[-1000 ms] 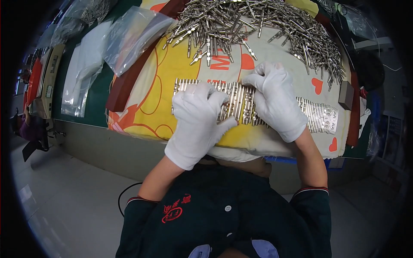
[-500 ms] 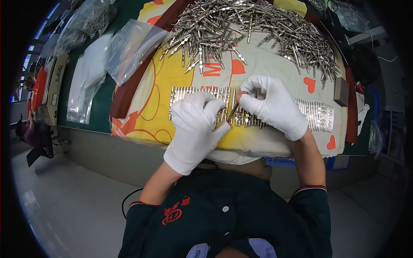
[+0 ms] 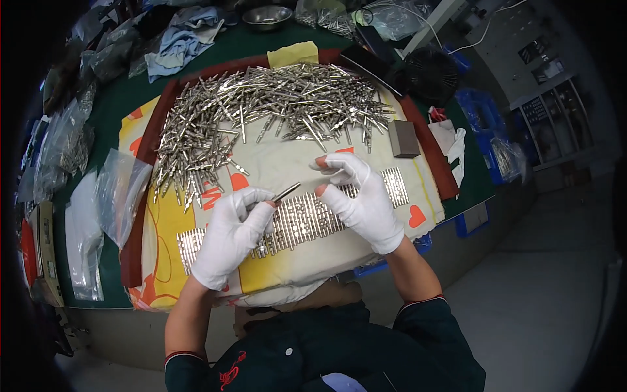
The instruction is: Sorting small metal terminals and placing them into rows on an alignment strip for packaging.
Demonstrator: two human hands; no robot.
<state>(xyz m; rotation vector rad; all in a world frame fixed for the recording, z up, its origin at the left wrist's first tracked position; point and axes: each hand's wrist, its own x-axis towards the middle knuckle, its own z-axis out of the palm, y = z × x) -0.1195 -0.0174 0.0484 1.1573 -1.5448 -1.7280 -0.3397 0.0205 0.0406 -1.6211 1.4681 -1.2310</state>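
Between the thumb and forefinger of my white-gloved left hand [image 3: 230,236] is a slim metal shaft [image 3: 289,191], tilted with its free end up and to the right. My right hand [image 3: 363,208], also gloved with bare fingertips showing, is held open to the right of that shaft, thumb and fingers apart with nothing between them. Below both hands a long row of similar stepped shafts [image 3: 307,218] lies side by side on a printed cloth [image 3: 274,157]. The hands cover parts of the row. Beyond them spreads a large loose heap of shafts [image 3: 261,98].
A reddish-brown wooden frame [image 3: 434,151] borders the cloth. A grey-brown block [image 3: 403,139] stands inside its right side. Clear plastic bags [image 3: 124,193] lie left; a metal bowl [image 3: 267,17] and blue cloth [image 3: 179,49] are at the back. A black fan [image 3: 429,75] stands back right.
My head view has turned, shifting the scene. My left hand has come off the row and now holds a shaft; my right hand has opened and moved away from the row's middle.
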